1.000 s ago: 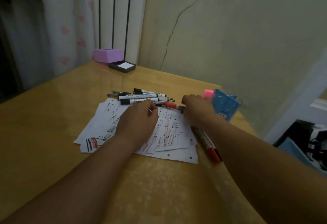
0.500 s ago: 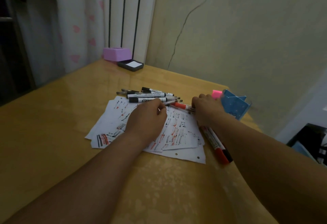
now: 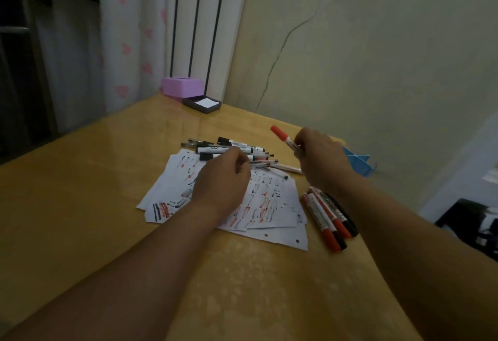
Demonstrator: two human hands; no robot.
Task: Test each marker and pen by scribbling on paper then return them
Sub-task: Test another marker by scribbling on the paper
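Observation:
Sheets of white paper (image 3: 272,206) covered in red and black scribbles lie on the wooden table (image 3: 80,206). A heap of black-capped markers and pens (image 3: 237,149) lies along the paper's far edge. My left hand (image 3: 223,179) rests on the paper with curled fingers at the heap; whether it holds a pen is hidden. My right hand (image 3: 320,160) grips a red-capped marker (image 3: 283,135), lifted above the table with its cap pointing up and left. Several red and black markers (image 3: 328,216) lie to the right of the paper.
A blue holder (image 3: 358,162) stands at the table's right edge behind my right hand. A purple box (image 3: 182,85) and a dark tray with white paper (image 3: 202,104) sit at the far corner by the curtain. The wall is close behind the table.
My right hand has lifted the red-capped marker off the table and raised it. The left hand has stayed on the paper by the heap.

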